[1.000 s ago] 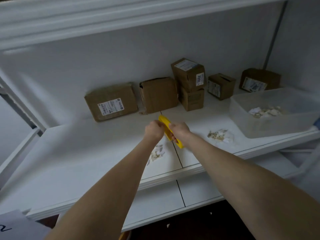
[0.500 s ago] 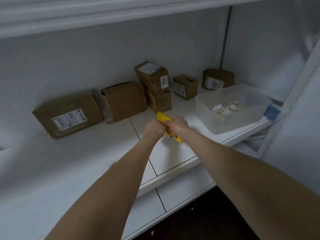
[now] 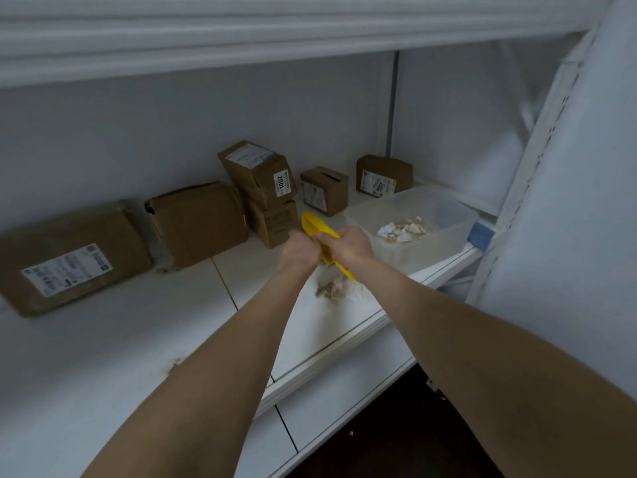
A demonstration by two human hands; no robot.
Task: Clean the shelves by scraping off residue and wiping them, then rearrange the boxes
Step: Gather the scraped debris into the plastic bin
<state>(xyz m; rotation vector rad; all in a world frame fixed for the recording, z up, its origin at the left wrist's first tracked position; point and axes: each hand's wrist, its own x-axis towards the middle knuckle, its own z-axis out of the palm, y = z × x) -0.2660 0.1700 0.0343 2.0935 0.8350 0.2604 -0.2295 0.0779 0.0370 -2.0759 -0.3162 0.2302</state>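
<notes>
Head: scraper [image 3: 312, 224] seemingly through right hand [image 3: 353, 244]

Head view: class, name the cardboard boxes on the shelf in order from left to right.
Big labelled box, plain box, tilted box, slotted box, corner box. Left out: the lower box, under the tilted one.

The person's bare left forearm [image 3: 213, 357] and bare right forearm [image 3: 465, 326] are uncovered along all their visible length. Both are long and smooth, narrowing toward the wrists. The left hand [image 3: 300, 251] and right hand [image 3: 351, 244] are bare too, their fingers blurred.
</notes>
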